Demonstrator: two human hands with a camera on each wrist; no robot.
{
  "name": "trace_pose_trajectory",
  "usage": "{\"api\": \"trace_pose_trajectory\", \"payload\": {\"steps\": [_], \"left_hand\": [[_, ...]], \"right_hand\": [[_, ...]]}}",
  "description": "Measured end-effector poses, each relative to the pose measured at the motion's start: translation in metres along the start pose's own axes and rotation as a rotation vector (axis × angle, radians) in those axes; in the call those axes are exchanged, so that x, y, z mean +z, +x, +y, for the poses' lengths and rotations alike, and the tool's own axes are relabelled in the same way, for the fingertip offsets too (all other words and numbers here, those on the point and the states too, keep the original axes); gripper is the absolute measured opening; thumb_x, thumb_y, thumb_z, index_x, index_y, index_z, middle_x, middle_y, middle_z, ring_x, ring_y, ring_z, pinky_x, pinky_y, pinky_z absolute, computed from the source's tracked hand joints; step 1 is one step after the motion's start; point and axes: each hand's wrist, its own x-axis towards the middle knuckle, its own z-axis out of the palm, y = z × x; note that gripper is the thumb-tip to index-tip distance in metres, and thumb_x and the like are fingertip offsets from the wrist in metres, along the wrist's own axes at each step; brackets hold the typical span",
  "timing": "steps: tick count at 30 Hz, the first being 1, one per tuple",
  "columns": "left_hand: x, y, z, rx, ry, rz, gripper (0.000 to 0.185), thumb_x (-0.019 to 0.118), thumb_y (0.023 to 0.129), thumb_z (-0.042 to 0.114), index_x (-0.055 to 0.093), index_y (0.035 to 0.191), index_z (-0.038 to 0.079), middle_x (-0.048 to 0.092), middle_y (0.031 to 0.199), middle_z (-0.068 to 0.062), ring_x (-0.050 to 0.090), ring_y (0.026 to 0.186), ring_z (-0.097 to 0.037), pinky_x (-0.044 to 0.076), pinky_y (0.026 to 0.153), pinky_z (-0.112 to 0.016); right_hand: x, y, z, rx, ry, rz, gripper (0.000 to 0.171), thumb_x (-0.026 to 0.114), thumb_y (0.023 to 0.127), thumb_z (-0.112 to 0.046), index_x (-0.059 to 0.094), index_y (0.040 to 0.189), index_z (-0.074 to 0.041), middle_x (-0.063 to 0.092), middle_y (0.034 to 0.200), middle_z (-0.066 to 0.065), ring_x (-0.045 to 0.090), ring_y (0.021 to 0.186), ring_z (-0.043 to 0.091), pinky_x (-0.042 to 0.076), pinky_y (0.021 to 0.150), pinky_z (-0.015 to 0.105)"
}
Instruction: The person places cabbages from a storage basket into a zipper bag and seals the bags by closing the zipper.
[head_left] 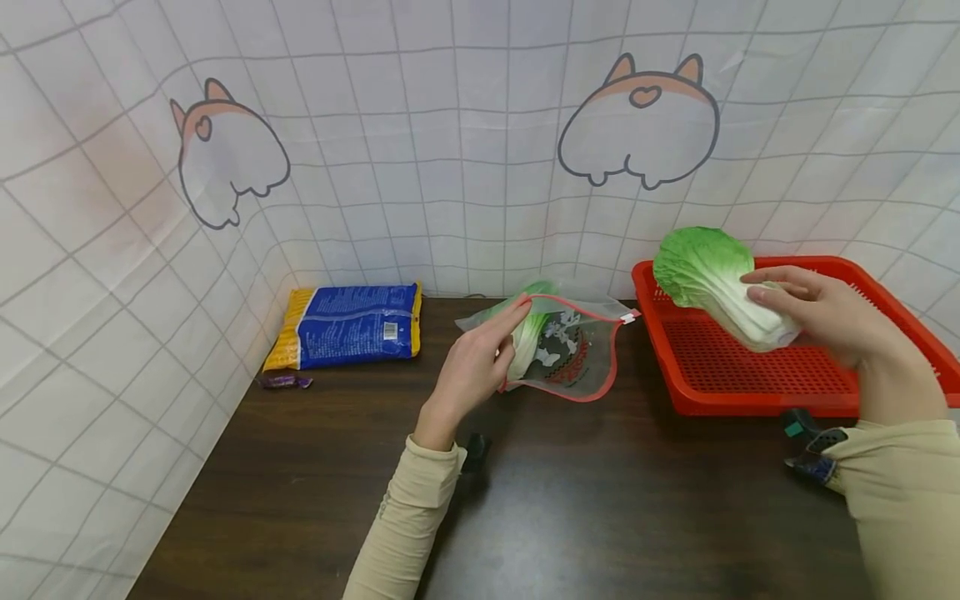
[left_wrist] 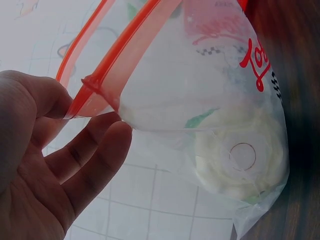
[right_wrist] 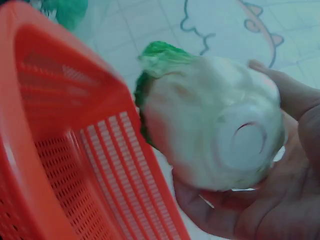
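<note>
Right of frame: the right hand (head_left: 821,312) grips a toy cabbage (head_left: 712,283) by its pale base above the red basket (head_left: 750,392); it looks light, stiff and smooth. Centre: the left hand (head_left: 476,367) pinches the zip bag (head_left: 573,350) at its rim.

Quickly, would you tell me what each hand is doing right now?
Left hand: pinches the red-rimmed clear plastic zip bag.
Right hand: holds the green-and-white toy cabbage.

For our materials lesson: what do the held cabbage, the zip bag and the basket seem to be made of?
Cabbage: likely moulded plastic; smooth, with a round mould mark on its base. Zip bag: thin clear plastic film, red zip strip. Basket: rigid red plastic, slotted mesh.
</note>
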Motion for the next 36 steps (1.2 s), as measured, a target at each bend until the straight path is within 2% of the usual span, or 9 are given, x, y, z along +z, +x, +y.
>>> {"api": "trace_pose_trajectory", "payload": {"steps": [9, 14, 17, 21, 23, 27, 30, 32, 36], "left_hand": [[-0.001, 0.001, 0.001, -0.021, -0.002, -0.016, 0.052, 0.047, 0.096, -0.001, 0.048, 0.146, 0.014, 0.045, 0.149, 0.002, 0.028, 0.053, -0.011, 0.028, 0.051, -0.024], [0.000, 0.000, 0.001, -0.015, -0.002, -0.007, 0.052, 0.048, 0.096, -0.002, 0.048, 0.146, 0.014, 0.045, 0.149, 0.001, 0.030, 0.054, -0.012, 0.029, 0.051, -0.024], [0.000, 0.000, 0.001, -0.013, -0.002, -0.002, 0.053, 0.049, 0.095, -0.003, 0.049, 0.145, 0.014, 0.046, 0.148, 0.001, 0.031, 0.055, -0.012, 0.029, 0.052, -0.025], [0.000, 0.000, 0.002, -0.010, -0.009, 0.002, 0.052, 0.049, 0.095, -0.004, 0.050, 0.144, 0.011, 0.047, 0.148, 0.000, 0.030, 0.055, -0.012, 0.029, 0.052, -0.024], [0.001, 0.000, 0.001, -0.007, -0.010, 0.004, 0.051, 0.049, 0.095, -0.004, 0.051, 0.144, 0.010, 0.047, 0.148, 0.000, 0.029, 0.054, -0.011, 0.029, 0.051, -0.024], [0.001, 0.000, 0.000, -0.004, -0.008, 0.002, 0.052, 0.049, 0.094, -0.005, 0.050, 0.144, 0.010, 0.047, 0.148, -0.001, 0.026, 0.052, -0.010, 0.027, 0.050, -0.023], [0.001, 0.000, 0.000, -0.001, -0.012, -0.004, 0.053, 0.048, 0.094, -0.005, 0.049, 0.145, 0.011, 0.047, 0.148, -0.002, 0.026, 0.051, -0.010, 0.027, 0.050, -0.023], [0.002, 0.000, 0.000, 0.001, -0.016, -0.007, 0.052, 0.048, 0.094, -0.004, 0.049, 0.145, 0.010, 0.047, 0.148, -0.003, 0.026, 0.051, -0.010, 0.027, 0.050, -0.022], [0.002, 0.000, 0.001, -0.010, -0.017, -0.006, 0.052, 0.048, 0.095, -0.004, 0.050, 0.145, 0.011, 0.046, 0.148, -0.001, 0.025, 0.051, -0.010, 0.027, 0.050, -0.022]], "right_hand": [[0.019, -0.004, 0.003, -0.044, 0.217, 0.043, 0.030, 0.053, 0.101, -0.025, 0.056, 0.130, -0.032, 0.057, 0.101, -0.005, 0.059, 0.079, 0.012, 0.054, 0.067, 0.026], [0.027, -0.006, 0.004, -0.091, 0.345, 0.020, 0.036, 0.053, 0.101, -0.017, 0.053, 0.136, -0.025, 0.055, 0.107, -0.002, 0.059, 0.080, 0.012, 0.052, 0.066, 0.025], [0.032, -0.010, 0.006, -0.159, 0.425, -0.019, 0.041, 0.051, 0.101, -0.008, 0.049, 0.140, -0.022, 0.052, 0.109, 0.001, 0.058, 0.081, 0.012, 0.049, 0.064, 0.022], [0.042, -0.019, 0.005, -0.213, 0.430, 0.002, 0.046, 0.051, 0.100, -0.004, 0.046, 0.144, -0.019, 0.049, 0.111, 0.004, 0.057, 0.083, 0.012, 0.049, 0.066, 0.019], [0.049, -0.024, 0.002, -0.204, 0.392, 0.047, 0.048, 0.053, 0.100, -0.006, 0.046, 0.145, -0.018, 0.047, 0.116, 0.005, 0.057, 0.084, 0.011, 0.050, 0.069, 0.018], [0.061, -0.036, -0.005, -0.165, 0.249, 0.140, 0.051, 0.057, 0.099, -0.015, 0.043, 0.148, -0.022, 0.032, 0.144, 0.009, 0.057, 0.086, 0.008, 0.049, 0.072, 0.017], [0.067, -0.044, -0.010, -0.145, 0.211, 0.200, 0.052, 0.059, 0.099, -0.018, 0.043, 0.148, -0.026, 0.024, 0.150, 0.006, 0.057, 0.089, 0.005, 0.048, 0.072, 0.014], [0.072, -0.049, -0.013, -0.159, 0.285, 0.225, 0.051, 0.060, 0.098, -0.016, 0.046, 0.146, -0.024, 0.030, 0.145, 0.007, 0.057, 0.090, 0.005, 0.048, 0.072, 0.013], [0.082, -0.055, -0.017, -0.233, 0.541, 0.252, 0.045, 0.060, 0.096, -0.008, 0.052, 0.141, -0.013, 0.044, 0.125, 0.003, 0.059, 0.085, 0.009, 0.049, 0.071, 0.014]]}}
